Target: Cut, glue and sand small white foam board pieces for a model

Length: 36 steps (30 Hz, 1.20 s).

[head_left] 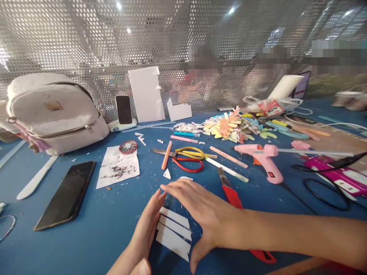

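Observation:
Several white strips [174,240], which look like cut card or foam board, lie side by side on the blue table [100,250]. Along their left side stands my left hand [148,221], fingers stretched out and holding nothing. My right hand [208,208] arches over their far right side, thumb apart from the fingers, also holding nothing. The fingertips of both hands come close together beyond the strips; whether they touch I cannot tell. A red-handled utility knife [231,193] lies partly hidden under my right forearm. Just past my fingers is a small white triangular scrap [166,174].
Scissors [183,156], several pens and a pink glue gun [262,154] lie ahead, its cord trailing right. Behind is a pile of paper scraps [226,126]. A black phone [65,194], a white plastic knife [37,178] and a backpack [54,114] are at left.

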Tool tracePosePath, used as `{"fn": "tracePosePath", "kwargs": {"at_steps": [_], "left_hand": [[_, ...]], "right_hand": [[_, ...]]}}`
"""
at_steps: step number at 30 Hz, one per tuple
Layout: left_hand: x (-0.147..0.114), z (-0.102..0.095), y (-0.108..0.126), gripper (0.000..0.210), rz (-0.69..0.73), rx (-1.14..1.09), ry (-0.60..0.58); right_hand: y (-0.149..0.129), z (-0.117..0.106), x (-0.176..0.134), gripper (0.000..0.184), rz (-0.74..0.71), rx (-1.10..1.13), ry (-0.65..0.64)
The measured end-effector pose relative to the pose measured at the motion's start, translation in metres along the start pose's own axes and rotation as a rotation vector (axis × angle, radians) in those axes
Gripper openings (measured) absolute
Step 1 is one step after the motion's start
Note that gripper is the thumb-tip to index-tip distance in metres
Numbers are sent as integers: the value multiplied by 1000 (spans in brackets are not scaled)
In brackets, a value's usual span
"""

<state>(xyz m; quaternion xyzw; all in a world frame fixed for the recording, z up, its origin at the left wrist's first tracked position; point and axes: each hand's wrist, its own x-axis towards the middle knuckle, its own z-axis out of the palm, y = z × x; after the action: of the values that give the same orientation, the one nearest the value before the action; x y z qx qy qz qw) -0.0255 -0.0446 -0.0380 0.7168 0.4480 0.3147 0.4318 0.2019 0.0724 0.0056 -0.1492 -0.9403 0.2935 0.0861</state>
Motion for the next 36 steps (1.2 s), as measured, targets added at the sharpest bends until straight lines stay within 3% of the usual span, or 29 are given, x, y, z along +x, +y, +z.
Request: {"fn": "tracePosePath", "kwargs": {"at_steps": [8,13,19,25,32,36], "left_hand": [[-2,9,6,67,-38,-97,86],[-7,-6,14,78,17,-27,144],[2,-21,12,110,4,289,100],[18,-17,20,99,60,482,94],[16,-8,20,101,71,573,120],[12,-19,19,84,143,592,87]], "right_hand": [[0,-12,6,118,29,-2,-18],[-8,-6,-5,117,31,-56,40],[-25,6,-12,97,91,-159,64],[-25,-2,-8,68,73,-142,83],[-16,-24,-5,62,24,-122,-91],[-8,-28,-12,69,-97,-71,-64]]}}
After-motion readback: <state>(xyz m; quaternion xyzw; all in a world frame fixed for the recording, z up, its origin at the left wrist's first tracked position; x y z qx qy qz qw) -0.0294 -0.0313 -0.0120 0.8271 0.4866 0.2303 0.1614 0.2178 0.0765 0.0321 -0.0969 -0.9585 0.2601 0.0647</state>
